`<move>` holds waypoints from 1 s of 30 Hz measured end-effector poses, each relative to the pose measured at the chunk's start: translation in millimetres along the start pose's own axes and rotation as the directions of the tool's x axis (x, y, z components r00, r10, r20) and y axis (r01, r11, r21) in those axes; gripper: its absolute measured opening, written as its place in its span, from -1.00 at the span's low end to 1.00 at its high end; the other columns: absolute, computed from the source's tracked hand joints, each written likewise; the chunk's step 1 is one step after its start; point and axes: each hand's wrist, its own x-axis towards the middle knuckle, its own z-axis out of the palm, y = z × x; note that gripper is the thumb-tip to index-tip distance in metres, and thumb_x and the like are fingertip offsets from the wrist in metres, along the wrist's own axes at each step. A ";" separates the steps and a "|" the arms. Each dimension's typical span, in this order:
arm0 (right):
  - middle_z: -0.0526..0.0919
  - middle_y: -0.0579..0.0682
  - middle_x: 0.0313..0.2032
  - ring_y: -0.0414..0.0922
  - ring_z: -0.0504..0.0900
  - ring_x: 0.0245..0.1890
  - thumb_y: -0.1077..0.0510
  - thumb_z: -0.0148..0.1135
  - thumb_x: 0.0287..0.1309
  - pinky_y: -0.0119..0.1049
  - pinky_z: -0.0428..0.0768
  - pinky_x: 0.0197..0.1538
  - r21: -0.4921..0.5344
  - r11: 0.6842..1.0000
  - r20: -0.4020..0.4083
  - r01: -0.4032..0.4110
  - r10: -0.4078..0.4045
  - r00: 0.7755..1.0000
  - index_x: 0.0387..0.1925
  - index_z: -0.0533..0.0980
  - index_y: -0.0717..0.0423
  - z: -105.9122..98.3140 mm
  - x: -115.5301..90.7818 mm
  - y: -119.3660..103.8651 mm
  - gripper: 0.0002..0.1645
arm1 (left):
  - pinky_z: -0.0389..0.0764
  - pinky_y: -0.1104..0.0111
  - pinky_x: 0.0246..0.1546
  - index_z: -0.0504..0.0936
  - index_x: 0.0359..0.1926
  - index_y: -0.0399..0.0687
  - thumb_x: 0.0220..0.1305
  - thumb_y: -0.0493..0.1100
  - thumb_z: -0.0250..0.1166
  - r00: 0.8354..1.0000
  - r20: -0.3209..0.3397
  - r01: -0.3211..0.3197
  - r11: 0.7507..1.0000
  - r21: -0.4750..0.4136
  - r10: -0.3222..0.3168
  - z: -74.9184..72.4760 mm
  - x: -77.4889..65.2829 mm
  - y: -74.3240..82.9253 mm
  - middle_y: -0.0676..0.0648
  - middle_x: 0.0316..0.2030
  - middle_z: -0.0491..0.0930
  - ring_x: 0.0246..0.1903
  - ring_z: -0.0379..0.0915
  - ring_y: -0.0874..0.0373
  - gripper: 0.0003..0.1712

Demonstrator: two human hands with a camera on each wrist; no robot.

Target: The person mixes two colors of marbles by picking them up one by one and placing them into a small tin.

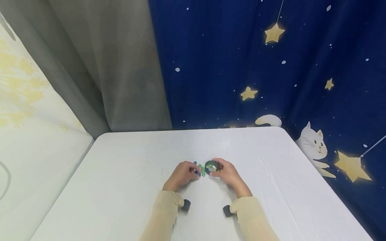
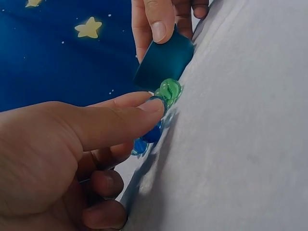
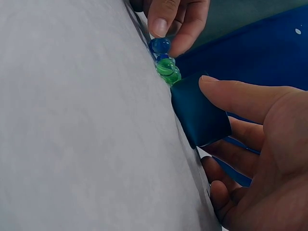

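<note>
Glass marbles lie in a small cluster on the white table, blue ones on the left and green marbles (image 2: 171,89) on the right. My left hand (image 1: 182,172) pinches a blue marble (image 3: 160,45) between thumb and index finger, at the cluster's left side. A dark teal cup (image 3: 198,111) lies tipped toward the marbles, right beside the green ones. My right hand (image 1: 228,173) grips this cup, thumb on one side and fingers on the other. In the head view a few greenish marbles show inside its mouth; their number is hard to tell.
The white-covered table (image 1: 126,170) stretches around both hands. Behind it hang a grey curtain (image 1: 129,67) and a dark blue curtain (image 1: 217,67) with stars and a cat. A pale wall (image 1: 30,150) with yellow patterning stands at the left. A black wrist device (image 1: 186,205) sits on each sleeve.
</note>
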 end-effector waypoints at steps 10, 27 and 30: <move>0.57 0.10 0.12 0.12 0.51 0.12 0.17 0.50 -0.05 0.09 0.44 0.13 0.014 1.000 -0.001 0.008 -0.008 1.000 0.21 0.49 0.03 -0.7 0.0 -0.3 -0.29 | 0.43 0.26 -0.22 0.74 -0.34 0.14 0.02 -0.25 0.49 0.996 -0.069 -0.052 0.998 -0.032 0.050 -2.3 0.0 1.2 0.12 -0.46 0.49 -0.37 0.40 0.19 -0.82; 0.58 0.08 0.12 0.09 0.52 0.11 0.18 0.49 -0.04 0.07 0.45 0.12 0.018 1.000 0.000 0.005 -0.005 1.000 0.20 0.49 0.04 -0.8 -0.3 -1.9 -0.30 | 0.44 0.25 -0.22 0.75 -0.28 0.14 0.12 -0.24 0.43 0.992 -0.123 -0.034 0.990 -0.140 0.017 -7.5 2.1 5.3 0.19 -0.42 0.61 -0.34 0.42 0.16 -0.83; 0.58 0.08 0.12 0.10 0.53 0.10 0.18 0.50 -0.04 0.08 0.45 0.12 0.013 1.000 -0.003 0.010 -0.010 1.000 0.20 0.49 0.04 -0.6 -0.9 -2.1 -0.30 | 0.43 0.26 -0.26 0.75 -0.27 0.14 0.12 -0.23 0.43 0.990 -0.138 -0.048 0.988 -0.145 0.028 -7.4 3.3 4.8 0.19 -0.41 0.62 -0.37 0.41 0.16 -0.84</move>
